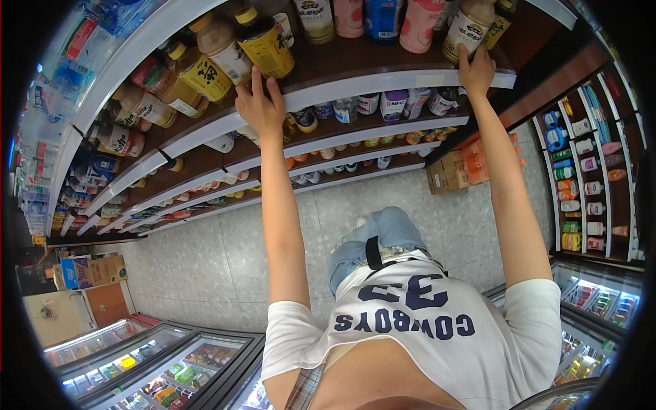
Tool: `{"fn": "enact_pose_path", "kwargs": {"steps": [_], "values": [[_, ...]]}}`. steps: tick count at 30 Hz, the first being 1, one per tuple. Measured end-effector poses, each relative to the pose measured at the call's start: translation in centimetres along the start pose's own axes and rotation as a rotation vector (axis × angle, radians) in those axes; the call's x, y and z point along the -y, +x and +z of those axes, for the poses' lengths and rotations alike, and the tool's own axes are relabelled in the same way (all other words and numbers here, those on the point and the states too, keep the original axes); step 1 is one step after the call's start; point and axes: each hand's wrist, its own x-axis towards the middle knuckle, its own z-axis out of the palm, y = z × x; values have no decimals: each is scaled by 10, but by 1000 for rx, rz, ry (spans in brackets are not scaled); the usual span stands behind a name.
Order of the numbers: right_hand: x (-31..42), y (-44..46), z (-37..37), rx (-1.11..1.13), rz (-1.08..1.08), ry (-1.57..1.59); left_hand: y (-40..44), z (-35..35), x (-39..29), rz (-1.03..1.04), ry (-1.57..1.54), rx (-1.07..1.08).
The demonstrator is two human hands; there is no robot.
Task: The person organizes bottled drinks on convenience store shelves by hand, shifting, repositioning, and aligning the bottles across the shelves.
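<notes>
1. Touches the lower part of a cream-coloured bottle (468,31) with the fingertips of the right hand (476,72), a narrow space between them; cannot tell whether with a firm grip or only a light contact.
2. Rests the left hand (261,102) at the white shelf edge (383,83), with fingers parted and wrapped around nothing, just beside the foot of a yellow-labelled bottle (270,48); cannot tell for sure about contact with that bottle.
3. Shows both bottles on the brown shelf (355,67), near its front, neither lifted clear.
4. Displays, between the hands, a blue-labelled bottle (383,20) and a pink bottle (418,26), among others already standing in the front row.
5. Suggests, as a judgement, a front row largely in place, with contact at just the cream-coloured bottle certain. Gives no sure sign of anything finished or left over; hides much of the depth behind the front row.
6. Continues below with a purple-labelled bottle (394,106) and further stocked shelves, out of both hands' contact.
7. Opens farther out onto a grey floor (266,236), with cardboard boxes (447,172) near the shelf end, glass-topped freezers (164,355) behind at the left, and a side rack (588,184) of coloured containers at the right.
</notes>
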Motion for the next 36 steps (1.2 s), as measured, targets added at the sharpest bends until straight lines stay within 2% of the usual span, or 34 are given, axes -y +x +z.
{"fn": "enact_pose_path", "kwargs": {"steps": [4,7,10,13,19,22,25,28,31,36], "values": [[-2,0,1,-2,-12,-22,1,-5,1,14,-6,93],[-3,-1,1,1,-17,-13,0,-2,-2,-2,2,-1],[-3,0,1,1,-16,-17,1,-5,-1,-8,-6,82],[-2,0,0,0,-18,-12,1,-3,-2,-20,-7,6],[-4,-1,2,13,-6,-24,1,-4,-2,-29,-12,62],[-2,0,0,4,-13,-21,0,1,-1,0,-43,-48],[-1,1,-1,2,-12,-8,0,-3,2,-9,-17,72],[-1,1,-1,5,-9,-5,1,-1,-2,-14,-30,-28],[-1,0,-1,8,-1,-8,2,-4,-1,3,13,43],[-1,0,0,11,7,-17,0,-2,-1,-30,-40,25]]}}
